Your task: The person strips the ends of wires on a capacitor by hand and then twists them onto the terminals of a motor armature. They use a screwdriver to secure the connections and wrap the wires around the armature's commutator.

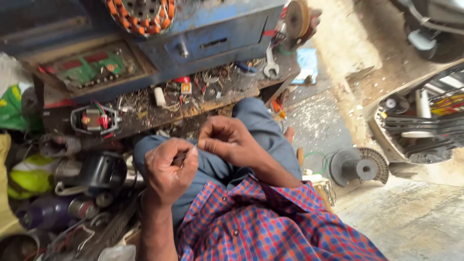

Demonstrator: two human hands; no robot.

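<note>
Head view: my left hand [169, 169] and right hand [227, 140] pinch fingers tight on a thin wire [191, 150] over my knee, work mid-way, cluttered counter [145, 113] beyond untouched.

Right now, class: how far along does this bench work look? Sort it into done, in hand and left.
Done: nothing shows as finished. In hand: the left hand and right hand pinch a thin wire over the knees. Left: a small motor sits open on the cluttered bench, a spanner nearby.
</note>
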